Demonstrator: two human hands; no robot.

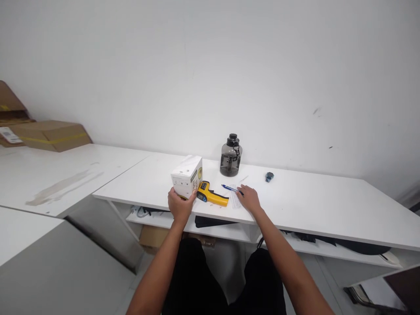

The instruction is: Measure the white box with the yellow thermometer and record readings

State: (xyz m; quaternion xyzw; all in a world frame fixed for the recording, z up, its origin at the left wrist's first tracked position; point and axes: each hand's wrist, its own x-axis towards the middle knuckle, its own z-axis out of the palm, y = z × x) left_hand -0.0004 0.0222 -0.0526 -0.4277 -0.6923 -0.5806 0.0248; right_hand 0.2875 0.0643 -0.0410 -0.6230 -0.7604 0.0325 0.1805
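The left hand [180, 205] has a box [182, 177] in its grip, closed about the lower near end, with the thumb against the right side and the fingers round the left. The box is white, with print on its faces, and stands near the front edge of the white worktop [311, 201]. Just right of it lies a yellow and black thermometer [215, 198], its head close by the left thumb and its handle pointing right; whether it touches the box is hard to tell. Farther right, the right hand [250, 199] is palm down with fingers bent over the near end of a blue pen [229, 188]; how firmly its grip is closed on the pen cannot be told. The pen points away to the left across a printed slip [235, 201] that lies flat between the thermometer and the right hand. Behind the pen, near the wall [210, 78], a dark see-through bottle [230, 159] stands upright under a black cap. Well to its right lies a small watch [269, 176]. A brown carton [55, 133] with a yellow stripe rests at far left, and a black case [213, 222] lies on the shelf [226, 234] below.
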